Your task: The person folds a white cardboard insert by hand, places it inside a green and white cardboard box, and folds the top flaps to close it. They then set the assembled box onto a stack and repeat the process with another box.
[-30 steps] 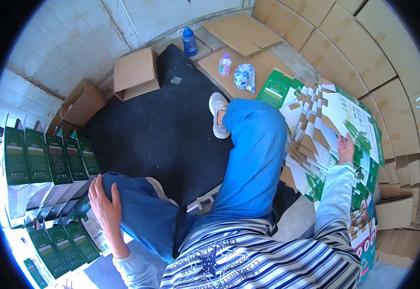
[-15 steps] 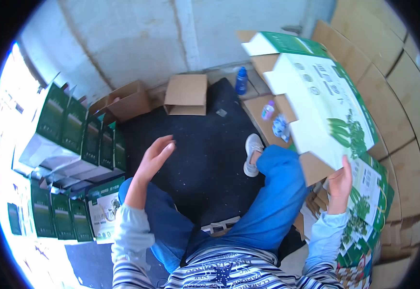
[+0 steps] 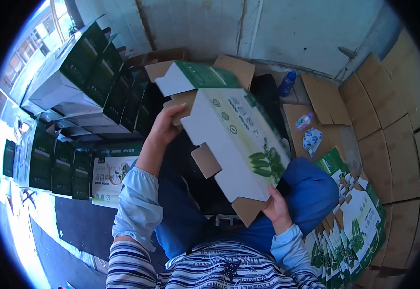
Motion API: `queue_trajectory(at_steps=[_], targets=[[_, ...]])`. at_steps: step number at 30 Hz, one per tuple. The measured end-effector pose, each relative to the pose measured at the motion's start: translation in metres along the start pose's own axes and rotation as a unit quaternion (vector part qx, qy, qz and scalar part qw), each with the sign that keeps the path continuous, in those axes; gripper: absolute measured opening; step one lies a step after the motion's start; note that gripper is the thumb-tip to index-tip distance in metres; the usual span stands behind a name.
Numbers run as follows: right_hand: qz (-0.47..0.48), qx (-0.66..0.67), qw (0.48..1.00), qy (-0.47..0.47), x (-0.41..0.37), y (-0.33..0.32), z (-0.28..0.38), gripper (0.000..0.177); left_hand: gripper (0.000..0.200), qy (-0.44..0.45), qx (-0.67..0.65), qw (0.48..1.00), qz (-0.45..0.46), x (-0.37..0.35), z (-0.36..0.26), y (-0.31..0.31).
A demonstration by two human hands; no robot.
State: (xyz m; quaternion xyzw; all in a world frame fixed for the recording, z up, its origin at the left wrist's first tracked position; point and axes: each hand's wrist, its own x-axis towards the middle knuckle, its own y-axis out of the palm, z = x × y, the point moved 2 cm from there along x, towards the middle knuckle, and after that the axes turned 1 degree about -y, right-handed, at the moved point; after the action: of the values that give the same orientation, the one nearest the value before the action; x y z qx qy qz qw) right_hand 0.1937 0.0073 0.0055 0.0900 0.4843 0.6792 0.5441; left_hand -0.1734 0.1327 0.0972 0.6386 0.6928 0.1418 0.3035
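Observation:
A green and white cardboard carton (image 3: 234, 144), printed with long green vegetables, is tilted over my lap, still folded flat with its flaps sticking out. My left hand (image 3: 165, 126) grips a brown flap at its upper left end. At the lower corner, by another brown flap, my right hand (image 3: 276, 208) pinches the carton's edge, thumb on the printed face. The right fingers behind the board are hidden. Beside my right knee lies a fanned pile of flattened cartons (image 3: 359, 224) with the same print.
Assembled green boxes (image 3: 82, 67) stand stacked at left, with a white-faced printed box (image 3: 111, 176) below. Plain brown cartons (image 3: 381, 96) line the right wall. A blue bottle (image 3: 287, 84), small clear bottle (image 3: 304, 121) and blue-white crumpled item (image 3: 312, 140) sit near flat cardboard (image 3: 323, 101).
The carton has moved from the right side to the middle over my lap. My left hand, empty before, has taken hold of its flap. The view has turned.

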Motion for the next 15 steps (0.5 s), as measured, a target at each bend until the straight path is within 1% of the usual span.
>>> queue_trajectory(at_steps=[1, 2, 3, 4, 5, 7, 8, 9, 10, 12, 14, 15], targets=[[-0.019, 0.014, 0.999, 0.030, -0.003, -0.007, -0.010, 0.041, 0.035, 0.004, 0.028, 1.000, 0.000, -0.003, 0.003, 0.002], [0.019, -0.034, 0.994, 0.099, -0.009, -0.024, -0.018, 0.041, 0.033, 0.007, 0.055, 0.998, 0.001, -0.006, 0.007, 0.005], [0.057, -0.083, 0.981, 0.167, -0.017, -0.028, -0.017, 0.043, 0.031, 0.002, 0.052, 0.999, 0.005, -0.009, 0.011, 0.010], [0.096, -0.131, 0.959, 0.234, -0.023, -0.031, -0.016, 0.046, 0.031, -0.011, 0.076, 0.997, 0.011, -0.009, 0.017, 0.012], [0.062, -0.349, 0.899, 0.258, -0.034, -0.039, -0.009, 0.052, 0.032, -0.023, 0.100, 0.995, 0.016, -0.010, 0.022, 0.014], [0.018, -0.489, 0.838, 0.241, -0.046, -0.016, 0.013, 0.051, 0.032, -0.043, 0.135, 0.989, 0.031, -0.010, 0.033, 0.016], [-0.003, -0.554, 0.800, 0.230, -0.049, -0.010, 0.023, 0.051, 0.032, -0.047, 0.139, 0.989, 0.020, -0.009, 0.033, 0.016], [-0.042, -0.567, 0.805, 0.167, -0.047, -0.006, 0.034, 0.046, 0.032, -0.051, 0.144, 0.988, 0.009, -0.007, 0.032, 0.016], [-0.048, -0.579, 0.811, 0.073, -0.044, 0.003, 0.047, 0.040, 0.032, -0.056, 0.152, 0.987, -0.001, -0.008, 0.032, 0.016], [-0.027, -0.624, 0.778, -0.068, -0.034, 0.035, 0.071, 0.034, 0.032, -0.052, 0.169, 0.984, -0.007, -0.008, 0.034, 0.018], [0.020, -0.603, 0.788, -0.118, -0.016, 0.074, 0.078, 0.035, 0.032, -0.050, 0.183, 0.982, -0.009, -0.009, 0.036, 0.024], [0.049, -0.646, 0.745, -0.160, -0.004, 0.093, 0.079, 0.040, 0.032, -0.050, 0.187, 0.981, -0.009, -0.009, 0.037, 0.027]])
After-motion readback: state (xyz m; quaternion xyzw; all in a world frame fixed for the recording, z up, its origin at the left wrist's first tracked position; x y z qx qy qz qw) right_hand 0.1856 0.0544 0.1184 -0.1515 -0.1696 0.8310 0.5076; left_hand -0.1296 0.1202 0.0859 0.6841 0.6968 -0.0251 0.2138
